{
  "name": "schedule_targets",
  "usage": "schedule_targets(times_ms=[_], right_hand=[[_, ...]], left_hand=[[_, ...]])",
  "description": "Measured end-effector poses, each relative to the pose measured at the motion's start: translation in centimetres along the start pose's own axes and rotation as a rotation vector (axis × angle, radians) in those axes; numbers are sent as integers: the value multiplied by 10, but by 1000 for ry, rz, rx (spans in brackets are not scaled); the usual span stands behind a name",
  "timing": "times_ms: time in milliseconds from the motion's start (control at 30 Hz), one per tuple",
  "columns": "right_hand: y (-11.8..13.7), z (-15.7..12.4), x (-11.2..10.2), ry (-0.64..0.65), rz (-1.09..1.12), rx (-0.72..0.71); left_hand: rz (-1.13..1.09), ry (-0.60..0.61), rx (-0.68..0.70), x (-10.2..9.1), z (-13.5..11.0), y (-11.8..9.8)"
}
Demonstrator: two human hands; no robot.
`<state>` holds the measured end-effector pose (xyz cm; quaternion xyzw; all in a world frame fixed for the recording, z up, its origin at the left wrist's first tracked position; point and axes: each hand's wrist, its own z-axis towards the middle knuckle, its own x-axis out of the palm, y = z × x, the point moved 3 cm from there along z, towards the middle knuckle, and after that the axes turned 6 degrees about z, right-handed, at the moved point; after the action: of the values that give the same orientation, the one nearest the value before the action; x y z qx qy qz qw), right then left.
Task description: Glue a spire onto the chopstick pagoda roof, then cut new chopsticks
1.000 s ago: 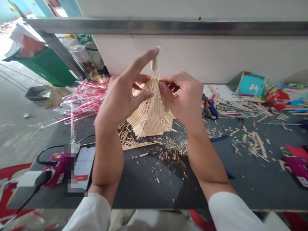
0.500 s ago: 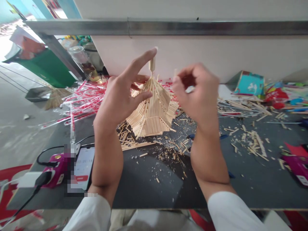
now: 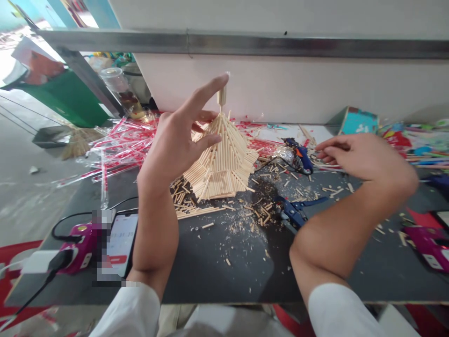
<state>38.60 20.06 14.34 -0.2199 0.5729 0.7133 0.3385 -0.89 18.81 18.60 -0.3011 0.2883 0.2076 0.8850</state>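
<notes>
A pagoda-shaped model (image 3: pixel 224 159) built of thin wooden sticks stands upright on the dark table, with a narrow spire (image 3: pixel 221 97) on top. My left hand (image 3: pixel 175 135) steadies it: the index finger reaches up to the spire's tip, while the thumb and other fingers lie around the upper roof. Over the loose sticks at the right, my right hand (image 3: pixel 361 154) has its thumb and fingers drawn together; whatever is between them is too small to make out. Just left of those fingertips lies a blue glue gun (image 3: pixel 301 157). A dark blue cutter (image 3: pixel 296 210) rests nearer to me.
Stick offcuts (image 3: pixel 261 213) litter the table (image 3: pixel 217 281) around the model. Red-and-clear plastic wrappers (image 3: pixel 122 145) heap up at the left. A phone (image 3: pixel 122 243) and purple power block (image 3: pixel 79 243) lie front left; another purple block (image 3: pixel 428 245) is at the right.
My right hand has swung away from the spire to the right, uncovering the glue gun and cutter. The small stick it pinched no longer shows. My left hand stays on the model.
</notes>
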Motion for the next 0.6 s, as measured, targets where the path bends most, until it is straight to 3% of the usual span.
schedule_targets(times_ms=[67, 100, 200, 333, 433, 600], right_hand=[[14, -3, 5, 57, -118, 122], [28, -5, 7, -8, -120, 73], [80, -11, 24, -194, -21, -182], [132, -19, 61, -74, 280, -516], [152, -22, 79, 6, 304, -637], [159, -17, 100, 28, 235, -713]], left_hand=[[23, 9, -12, 0, 0, -1], [34, 16, -26, -1, -1, -2], [46, 10, -35, -2, -1, -6], [43, 15, -34, -2, -1, -8], [42, 23, -25, -2, -1, -7], [79, 51, 0, -3, -2, -8]])
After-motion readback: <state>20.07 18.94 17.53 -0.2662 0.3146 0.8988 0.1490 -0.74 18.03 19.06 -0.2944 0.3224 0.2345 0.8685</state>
